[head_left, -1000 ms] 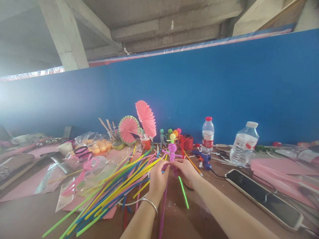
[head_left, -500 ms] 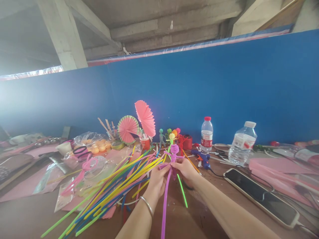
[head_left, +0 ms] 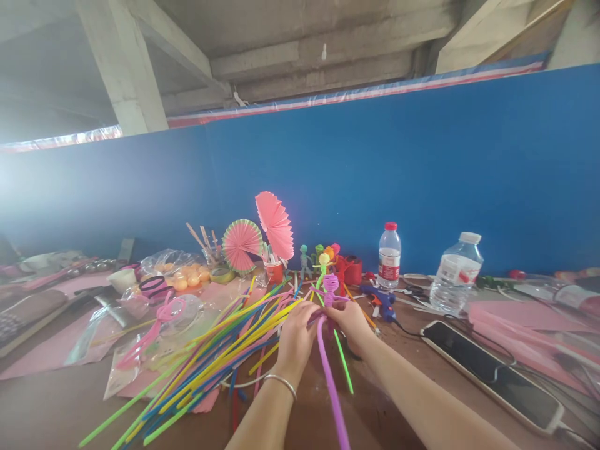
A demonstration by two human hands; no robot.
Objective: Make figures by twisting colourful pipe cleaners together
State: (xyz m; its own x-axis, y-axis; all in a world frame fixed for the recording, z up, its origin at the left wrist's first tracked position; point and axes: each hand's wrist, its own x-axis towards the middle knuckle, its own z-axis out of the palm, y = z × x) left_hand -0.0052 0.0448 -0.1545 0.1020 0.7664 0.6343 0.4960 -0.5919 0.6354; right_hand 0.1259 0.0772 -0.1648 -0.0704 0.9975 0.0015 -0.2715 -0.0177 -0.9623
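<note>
Between my hands is a small purple pipe-cleaner figure [head_left: 331,283] with a coiled round head and thin arms. A long purple pipe cleaner [head_left: 329,381] hangs from it toward me. My left hand [head_left: 297,331], with a silver bangle at the wrist, is closed on the figure's left side. My right hand [head_left: 351,322] pinches the figure's body from the other side. My fingers hide most of its lower body. A yellow-green pipe-cleaner figure [head_left: 323,261] stands just behind it, with a few other coloured figures farther back.
Loose coloured pipe cleaners [head_left: 225,344] spread to the left. A blue glue gun [head_left: 382,300], two water bottles [head_left: 389,256] and a phone [head_left: 492,375] with a cable lie right. Pink paper fans [head_left: 242,245] stand before a blue partition [head_left: 351,169].
The long purple strand's free end has swung to the right. My left hand has shifted slightly up and turned, its fingers now nearer the figure's body. My right hand stays at the figure.
</note>
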